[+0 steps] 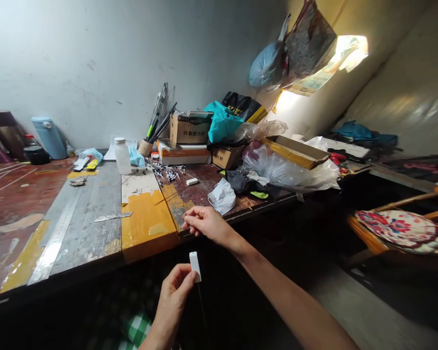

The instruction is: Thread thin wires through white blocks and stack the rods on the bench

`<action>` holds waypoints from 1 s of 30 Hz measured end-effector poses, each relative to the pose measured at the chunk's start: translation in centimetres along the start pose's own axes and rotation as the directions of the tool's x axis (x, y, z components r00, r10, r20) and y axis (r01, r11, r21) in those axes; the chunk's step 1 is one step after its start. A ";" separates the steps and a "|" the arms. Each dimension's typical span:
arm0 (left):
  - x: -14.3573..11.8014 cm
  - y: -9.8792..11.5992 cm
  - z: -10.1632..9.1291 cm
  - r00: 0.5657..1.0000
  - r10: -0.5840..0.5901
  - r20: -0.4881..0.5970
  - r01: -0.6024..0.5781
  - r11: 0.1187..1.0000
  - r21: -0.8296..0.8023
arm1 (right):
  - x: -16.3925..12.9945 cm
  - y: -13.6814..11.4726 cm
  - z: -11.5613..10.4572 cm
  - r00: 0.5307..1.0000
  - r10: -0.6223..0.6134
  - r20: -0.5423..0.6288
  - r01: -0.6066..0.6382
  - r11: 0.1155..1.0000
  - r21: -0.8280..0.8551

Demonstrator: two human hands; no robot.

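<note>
Low in front of the bench, my left hand (173, 294) pinches a small white rectangular block (194, 262) between thumb and fingers, holding it nearly upright. A faint thin strand hangs below the block. Just above it, at the bench's front edge, my right hand (208, 224) is closed in a pinch. A thin dark strand seems to stick up from its fingertips; its full length does not show. The two hands are apart. Another small white block (191, 182) lies on the bench, behind a white face mask (222, 195).
The bench carries a metal ruler (63, 228), a metal strip (113, 217), a white bottle (122, 155) and a heap of small black-and-white pieces (171, 174). Cardboard boxes (190, 129) and plastic bags (288, 167) crowd the back. A chair with a floral cushion (403, 228) stands right.
</note>
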State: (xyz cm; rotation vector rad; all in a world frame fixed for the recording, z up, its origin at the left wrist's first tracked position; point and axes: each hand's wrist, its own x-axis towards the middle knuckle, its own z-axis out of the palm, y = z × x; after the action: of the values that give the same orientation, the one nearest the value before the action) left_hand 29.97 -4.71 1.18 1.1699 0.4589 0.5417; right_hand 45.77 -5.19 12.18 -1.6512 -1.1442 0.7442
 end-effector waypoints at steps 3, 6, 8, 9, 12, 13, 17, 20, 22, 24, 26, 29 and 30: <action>0.9 -1.0 -0.6 0.990 0.063 -0.130 -0.055 0.996 0.065 | 2.5 0.2 0.5 0.996 -0.024 -0.084 0.019 0.998 -0.060; 1.4 -1.6 -1.4 0.979 0.090 -0.181 -0.064 0.987 0.144 | 4.8 0.1 1.0 0.990 -0.056 -0.130 0.041 0.993 -0.114; 1.8 -1.5 -1.8 0.974 0.090 -0.209 -0.058 0.987 0.150 | 6.2 0.2 1.4 0.988 -0.067 -0.140 0.048 0.990 -0.133; 2.0 -1.4 -2.0 0.971 0.084 -0.223 -0.054 0.989 0.137 | 6.8 0.3 1.6 0.988 -0.068 -0.137 0.050 0.990 -0.134; 2.3 -0.9 -2.5 0.964 0.049 -0.261 -0.031 0.997 0.076 | 8.6 0.5 2.3 0.996 -0.046 -0.082 0.038 0.994 -0.103; 2.3 -0.6 -2.6 0.961 0.035 -0.274 -0.019 0.998 0.062 | 9.0 0.6 2.5 0.998 -0.032 -0.055 0.027 0.996 -0.085; 2.0 0.3 -2.8 0.954 -0.008 -0.299 0.019 0.999 0.035 | 9.6 0.5 2.8 1.000 0.006 0.010 -0.006 0.999 -0.032; 1.9 0.7 -2.8 0.953 -0.011 -0.302 0.018 1.000 0.022 | 8.0 0.4 2.3 0.998 -0.027 -0.061 0.025 0.999 -0.025; 2.2 0.8 -2.8 0.954 -0.003 -0.299 0.006 1.000 0.010 | 5.7 0.7 1.9 0.990 -0.057 -0.127 0.054 0.998 -0.030; 2.6 0.6 -2.6 0.959 0.007 -0.285 -0.010 1.000 -0.009 | 2.7 1.5 1.7 0.982 -0.073 -0.175 0.066 0.997 -0.043; 2.9 0.4 -2.3 0.962 0.021 -0.271 -0.029 0.999 -0.025 | -0.7 2.9 1.9 0.977 -0.046 -0.210 0.034 0.998 -0.061; 2.9 0.2 -1.9 0.961 0.038 -0.274 -0.046 0.999 -0.024 | -5.4 5.3 3.1 0.979 0.100 -0.175 -0.106 0.994 -0.024; 2.8 0.1 -1.9 0.961 0.037 -0.275 -0.044 0.999 -0.020 | -6.8 6.0 3.7 0.979 0.153 -0.139 -0.155 0.988 -0.005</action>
State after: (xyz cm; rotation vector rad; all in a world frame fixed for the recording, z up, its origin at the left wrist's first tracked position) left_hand 31.05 -1.56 0.54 1.0853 0.6647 0.7487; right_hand 42.10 -10.72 5.02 -1.7904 -0.9350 0.7072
